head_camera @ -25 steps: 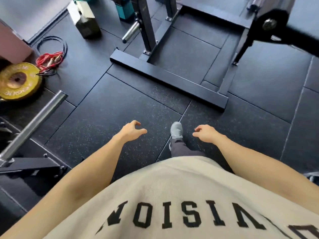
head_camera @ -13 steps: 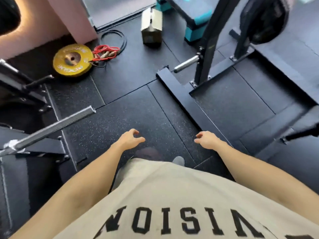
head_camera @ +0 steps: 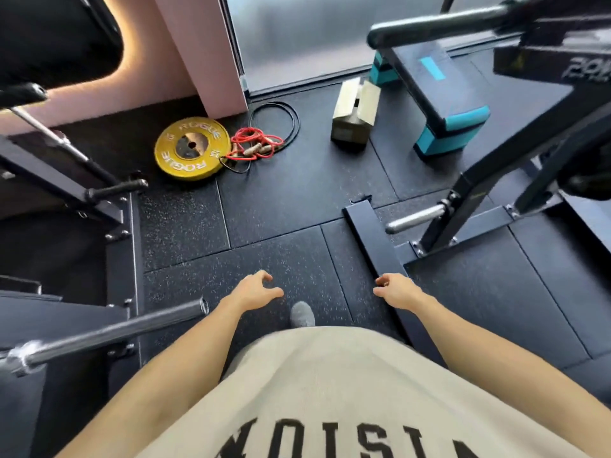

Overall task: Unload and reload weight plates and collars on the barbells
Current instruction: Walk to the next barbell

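Lower left, bare barbell sleeve point(head_camera: 109, 332) – end pointing right, both hands loosely curled, empty.

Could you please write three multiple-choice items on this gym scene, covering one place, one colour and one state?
1. Where does the plate lie?
A. on the floor beside the red rope
B. on the bar
C. on the blue step

2. What colour is the plate?
A. green
B. yellow
C. black

3. What do the hands hold?
A. a collar each
B. the plate
C. nothing

Answers:
1 A, it lies flat on the floor, with the rope at its right edge.
2 B, its face is yellow with pale lettering.
3 C, the left hand and right hand hang loosely curled over the floor.
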Available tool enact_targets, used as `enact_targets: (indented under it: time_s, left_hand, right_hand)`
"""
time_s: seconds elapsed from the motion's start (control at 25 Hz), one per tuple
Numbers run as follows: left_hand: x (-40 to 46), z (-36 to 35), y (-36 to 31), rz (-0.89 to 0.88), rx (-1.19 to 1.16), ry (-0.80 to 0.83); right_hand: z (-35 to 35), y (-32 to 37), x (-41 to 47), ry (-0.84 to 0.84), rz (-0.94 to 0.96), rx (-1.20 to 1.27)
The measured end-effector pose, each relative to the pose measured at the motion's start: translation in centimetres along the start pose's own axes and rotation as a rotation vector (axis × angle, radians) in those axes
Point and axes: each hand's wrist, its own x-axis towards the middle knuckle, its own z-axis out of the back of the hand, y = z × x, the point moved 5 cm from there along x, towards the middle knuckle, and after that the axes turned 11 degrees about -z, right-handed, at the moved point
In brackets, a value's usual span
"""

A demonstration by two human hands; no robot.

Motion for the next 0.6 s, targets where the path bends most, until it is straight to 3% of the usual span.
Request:
enact_targets:
  time_s: [0.6]
  left_hand:
    - [17.4,22.8,-4.5,0.118,-0.146,-0.166]
  right_hand:
    - [19.7,27.5,14.5,0.008,0.203,-0.21]
